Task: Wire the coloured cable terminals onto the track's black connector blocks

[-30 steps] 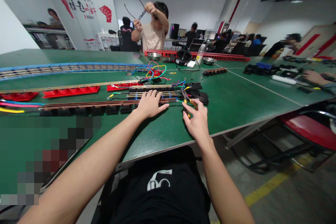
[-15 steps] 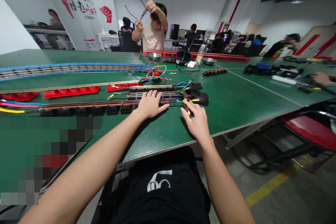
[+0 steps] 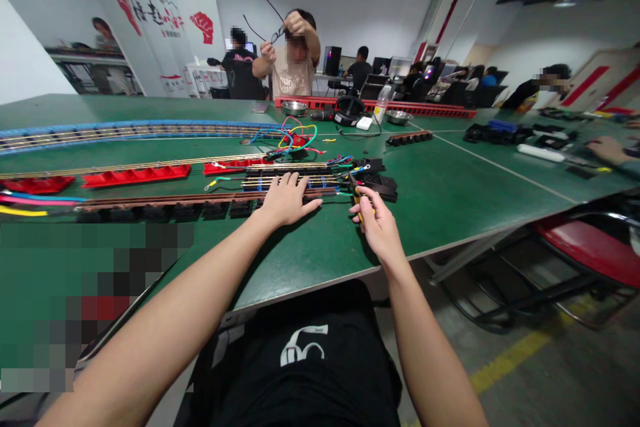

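Observation:
My left hand lies flat with its fingers spread, pressing on a black track section with brass-coloured rails. Closed around the yellow-and-black handles of a pair of pliers is my right hand; the pliers' dark jaws point up and away, toward the right end of the track. Several coloured wires with ring terminals come out at that end, beside black end pieces. A long brown rail strip on black supports runs left from under my left hand.
Behind the track lie red supports, a blue curved track and a tangle of wires. Farther back are a bottle, metal bowls and a long red rail. Across the green table, a person holds glasses.
My right hand has closed around the pliers and lifted them slightly; half a second ago its fingers were looser around them. My left hand has stayed in place.

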Motion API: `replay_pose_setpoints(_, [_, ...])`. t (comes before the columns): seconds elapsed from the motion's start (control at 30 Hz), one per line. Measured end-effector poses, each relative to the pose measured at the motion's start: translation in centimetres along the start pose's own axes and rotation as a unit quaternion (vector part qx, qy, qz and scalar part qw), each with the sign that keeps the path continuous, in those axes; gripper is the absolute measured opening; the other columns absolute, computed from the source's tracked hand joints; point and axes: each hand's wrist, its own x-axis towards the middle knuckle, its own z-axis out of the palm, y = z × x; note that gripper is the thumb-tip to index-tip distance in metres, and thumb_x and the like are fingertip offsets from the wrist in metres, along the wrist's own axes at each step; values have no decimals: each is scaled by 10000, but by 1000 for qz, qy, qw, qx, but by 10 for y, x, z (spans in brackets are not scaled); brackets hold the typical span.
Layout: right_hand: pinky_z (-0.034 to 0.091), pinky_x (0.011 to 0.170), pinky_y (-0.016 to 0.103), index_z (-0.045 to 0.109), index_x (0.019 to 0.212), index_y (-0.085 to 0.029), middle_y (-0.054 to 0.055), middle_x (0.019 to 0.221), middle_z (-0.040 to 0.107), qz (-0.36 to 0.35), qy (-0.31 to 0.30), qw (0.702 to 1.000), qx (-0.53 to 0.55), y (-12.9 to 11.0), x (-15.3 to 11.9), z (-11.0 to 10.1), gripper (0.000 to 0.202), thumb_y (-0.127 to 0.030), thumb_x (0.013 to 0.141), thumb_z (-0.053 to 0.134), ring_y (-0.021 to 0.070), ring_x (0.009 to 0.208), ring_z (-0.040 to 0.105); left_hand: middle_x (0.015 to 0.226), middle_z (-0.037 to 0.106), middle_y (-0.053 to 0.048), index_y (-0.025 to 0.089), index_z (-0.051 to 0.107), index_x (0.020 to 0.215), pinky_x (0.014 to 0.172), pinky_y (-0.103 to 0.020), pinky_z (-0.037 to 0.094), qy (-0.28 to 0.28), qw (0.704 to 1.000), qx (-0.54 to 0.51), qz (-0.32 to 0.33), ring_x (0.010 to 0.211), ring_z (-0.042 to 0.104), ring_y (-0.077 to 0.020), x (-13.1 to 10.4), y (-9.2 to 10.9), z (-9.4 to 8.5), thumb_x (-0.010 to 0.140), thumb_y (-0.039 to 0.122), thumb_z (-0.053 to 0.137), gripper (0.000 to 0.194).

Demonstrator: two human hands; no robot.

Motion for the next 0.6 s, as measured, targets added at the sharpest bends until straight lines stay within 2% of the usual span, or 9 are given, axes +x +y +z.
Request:
replay_pose_setpoints(0.13, [429,473,204,510,1279,-216,31,833,671,40,-16,995,94,-1,1,1,565,-603,868,500,129,632,606,1469,438,-175,148,414,1427,1064,-479,309,4,1000,4,2,1333,402,-336,0,0,0,896,691,262,775])
replay_pose_setpoints(0.37, [446,471,207,480,1196,-231,1,787,672,85,-19,972,218,-6,2,0,548,-604,809,591,127,606,624,1471,439,-168,162,418,1423,1064,-475,312,4,1000,7,0,1341,396,-333,0,0,1,892,700,258,773])
replay_pose_setpoints(0.6, [467,494,230,458,1201,-246,33,842,707,123,-7,962,243,-7,3,-1,561,-625,803,568,150,633,662,1471,435,-174,157,418,1425,1068,-483,304,2,1000,-2,-1,1343,393,-345,0,0,0,891,695,269,773])
